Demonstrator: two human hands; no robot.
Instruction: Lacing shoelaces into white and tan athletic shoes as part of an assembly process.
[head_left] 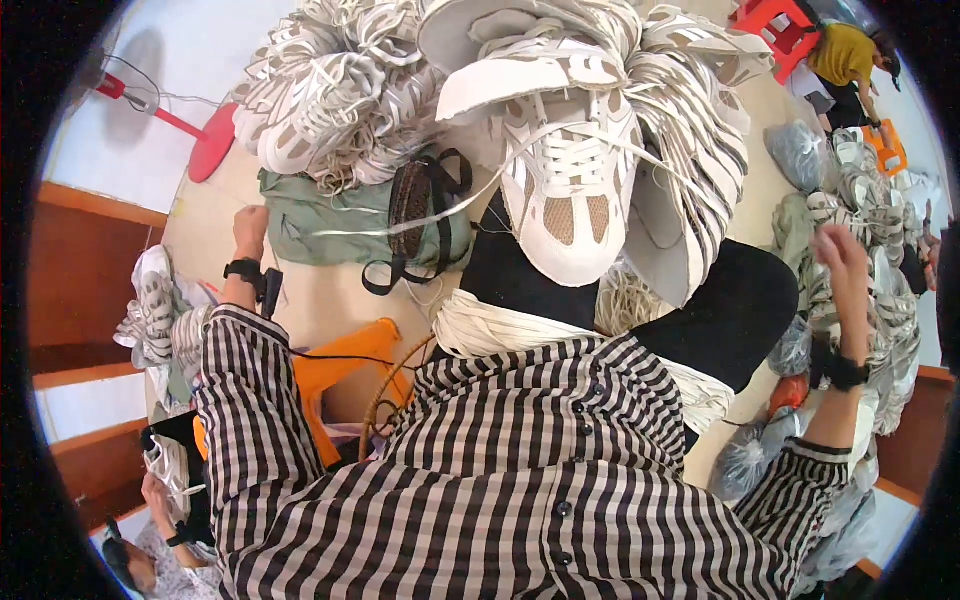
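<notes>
A black-and-beige checked shirt (480,470) filled the lower part of the view, worn by the person whose two arms spread wide to the sides. Ahead rose a big stack of pale shoe uppers (705,150), its layers packed closely together. Black trousers (745,300) covered the lap beneath it. A long heap of shoes (885,300) ran down the right side, and another heap of uppers (320,100) lay at the upper left. Near that heap lay a green bag (320,220) with dark straps. An orange stool (320,375) stood beside the person's left side. The white-and-tan shoe (573,205) was in front of the stack, above the lap, its toe pointing toward the person. A bundle of white laces (510,325) lay across the lap. The right hand (842,258) was raised near the long heap, fingers curled; whether it gripped anything could not be told. The left hand (250,230) was clenched near the bag. Thinnest of all, a loose lace (430,215) stretched from the shoe toward the left hand; whether the fist held its end could not be told
</notes>
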